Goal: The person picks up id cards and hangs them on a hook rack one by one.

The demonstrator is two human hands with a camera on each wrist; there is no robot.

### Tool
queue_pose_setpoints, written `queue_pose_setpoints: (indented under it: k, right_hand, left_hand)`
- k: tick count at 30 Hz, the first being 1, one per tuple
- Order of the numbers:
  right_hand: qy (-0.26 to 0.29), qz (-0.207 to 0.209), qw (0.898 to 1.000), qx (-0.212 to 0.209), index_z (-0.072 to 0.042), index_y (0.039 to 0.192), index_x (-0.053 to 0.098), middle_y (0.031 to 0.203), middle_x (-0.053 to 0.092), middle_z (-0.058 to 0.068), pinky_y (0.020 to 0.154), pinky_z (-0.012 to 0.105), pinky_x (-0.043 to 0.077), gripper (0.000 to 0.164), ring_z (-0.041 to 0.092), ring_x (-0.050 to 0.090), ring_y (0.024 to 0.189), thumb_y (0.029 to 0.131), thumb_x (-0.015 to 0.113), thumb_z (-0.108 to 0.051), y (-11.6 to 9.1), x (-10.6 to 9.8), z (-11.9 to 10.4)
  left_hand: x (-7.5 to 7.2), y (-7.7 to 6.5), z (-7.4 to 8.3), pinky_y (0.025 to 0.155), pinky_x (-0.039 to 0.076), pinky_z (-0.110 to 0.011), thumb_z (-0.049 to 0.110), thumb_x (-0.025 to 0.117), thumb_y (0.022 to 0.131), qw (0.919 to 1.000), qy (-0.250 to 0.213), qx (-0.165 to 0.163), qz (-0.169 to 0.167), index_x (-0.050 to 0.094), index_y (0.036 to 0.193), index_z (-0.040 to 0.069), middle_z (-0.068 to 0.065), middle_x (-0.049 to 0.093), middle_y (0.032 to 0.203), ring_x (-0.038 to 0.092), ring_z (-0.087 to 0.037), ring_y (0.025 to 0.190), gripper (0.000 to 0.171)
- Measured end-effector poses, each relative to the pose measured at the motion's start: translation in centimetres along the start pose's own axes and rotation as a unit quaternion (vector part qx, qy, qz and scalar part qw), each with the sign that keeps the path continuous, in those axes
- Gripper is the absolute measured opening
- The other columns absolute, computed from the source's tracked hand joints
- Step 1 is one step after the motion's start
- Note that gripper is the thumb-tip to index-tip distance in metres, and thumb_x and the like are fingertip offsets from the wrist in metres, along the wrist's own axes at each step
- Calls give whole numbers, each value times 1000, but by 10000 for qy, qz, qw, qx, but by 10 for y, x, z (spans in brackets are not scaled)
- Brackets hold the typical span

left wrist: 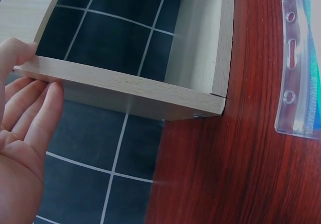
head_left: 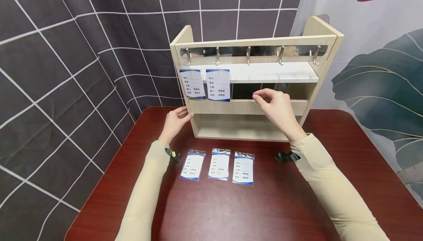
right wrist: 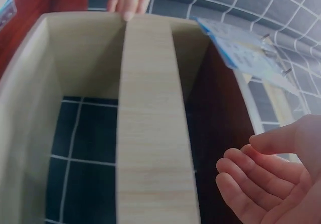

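A pale wooden shelf rack (head_left: pixel 257 108) stands on the table with a row of metal hooks (head_left: pixel 248 55) along its top. My left hand (head_left: pixel 175 123) grips the rack's left side panel (left wrist: pixel 125 81), thumb on one face and fingers on the other. Two clear-sleeved name badges hang from the leftmost hooks, an outer badge (head_left: pixel 192 84) and an inner badge (head_left: pixel 218 85). My right hand (head_left: pixel 275 107) hovers in front of the middle shelf, right of the badges. Its fingers are loosely curled, the thumb close to the index finger, and nothing shows between them (right wrist: pixel 266 179).
Three more badges lie on the red-brown table (head_left: pixel 211 211) before the rack: a left badge (head_left: pixel 193 165), a middle badge (head_left: pixel 219 164) and a right badge (head_left: pixel 243 168). Behind the rack hangs a dark grid-patterned cloth (head_left: pixel 138 43). A pale curtain with leaf print (head_left: pixel 386 83) is at right.
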State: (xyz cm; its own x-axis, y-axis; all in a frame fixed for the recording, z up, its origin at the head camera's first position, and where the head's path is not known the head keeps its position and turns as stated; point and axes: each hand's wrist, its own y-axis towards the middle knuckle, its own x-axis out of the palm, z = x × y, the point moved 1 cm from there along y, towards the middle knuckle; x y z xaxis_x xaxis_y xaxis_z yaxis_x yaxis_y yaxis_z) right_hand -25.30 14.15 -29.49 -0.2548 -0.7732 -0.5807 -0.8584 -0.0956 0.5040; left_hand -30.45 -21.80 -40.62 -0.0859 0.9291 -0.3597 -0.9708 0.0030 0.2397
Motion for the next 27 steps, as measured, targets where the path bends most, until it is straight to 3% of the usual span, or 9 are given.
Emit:
queue_pose_setpoints:
  k: [13,27]
  right_hand:
    - [-229,-459,9985,178,-7,108,77,99,76,12,73,38,49,21,26,68,84,97,67,-22,-25,12,41]
    - [-196,-954,9943,431,-6,107,77,98,76,11,72,37,49,20,25,64,80,97,67,-21,-52,33,72]
  left_hand:
    - [-2,-3,2,101,51,-40,26,78,91,9999,-28,-136,2,61,137,0,-20,64,131,63,-30,122,56]
    - [2,-5,0,99,53,-39,20,78,91,9999,75,84,-20,61,137,1,-19,64,131,63,-29,121,53]
